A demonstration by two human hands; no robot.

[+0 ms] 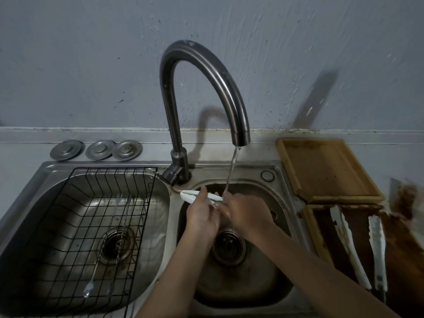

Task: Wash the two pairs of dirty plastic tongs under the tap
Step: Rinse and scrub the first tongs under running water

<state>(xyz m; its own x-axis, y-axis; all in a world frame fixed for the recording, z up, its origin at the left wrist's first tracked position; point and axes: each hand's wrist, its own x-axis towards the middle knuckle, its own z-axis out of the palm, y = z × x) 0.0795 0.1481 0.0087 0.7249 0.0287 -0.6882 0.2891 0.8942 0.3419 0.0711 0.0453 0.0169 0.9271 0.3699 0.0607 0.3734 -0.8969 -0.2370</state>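
A black wire rack (75,226) sat in the left basin of the steel sink (29,196), with two long-handled metal forks (107,244) lying on it above the drain. Three round metal lids (96,149) lay in a row on the ledge behind that basin. Right of the sink, a wooden tray (325,168) rested on the counter against the grey wall (91,65).

Right basin (284,288): open from above and front beneath the tap (204,88), wire rack (96,226) filling the basin left, wooden trays (325,171) bordering right.
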